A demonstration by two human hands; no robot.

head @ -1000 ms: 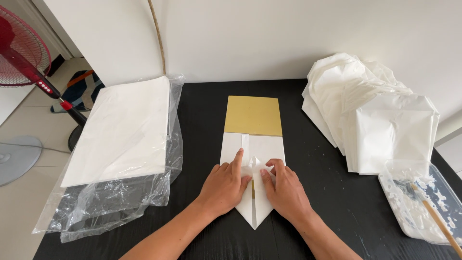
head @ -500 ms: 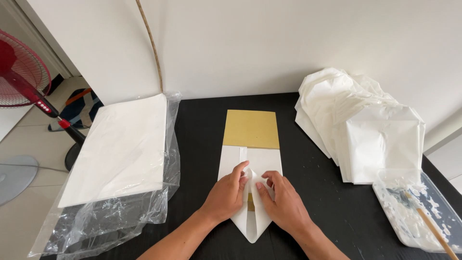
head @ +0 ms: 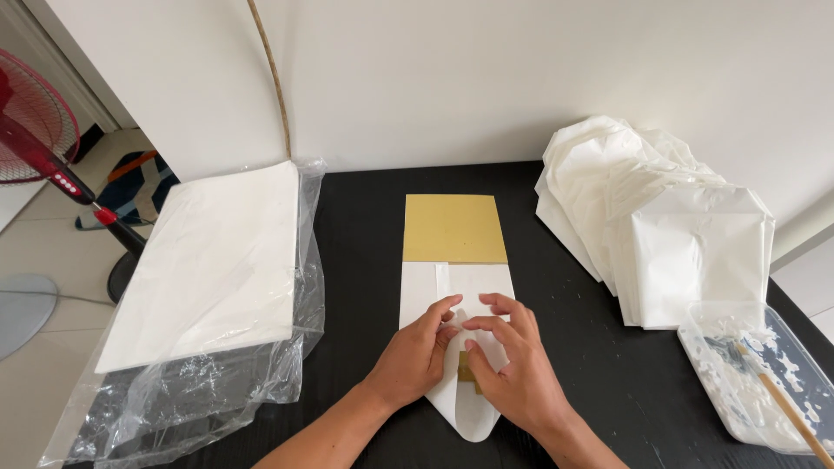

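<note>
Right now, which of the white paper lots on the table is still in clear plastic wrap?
The flat stack of white sheets at the left; the folded pile at the right and the piece under the hands lie bare.
</note>
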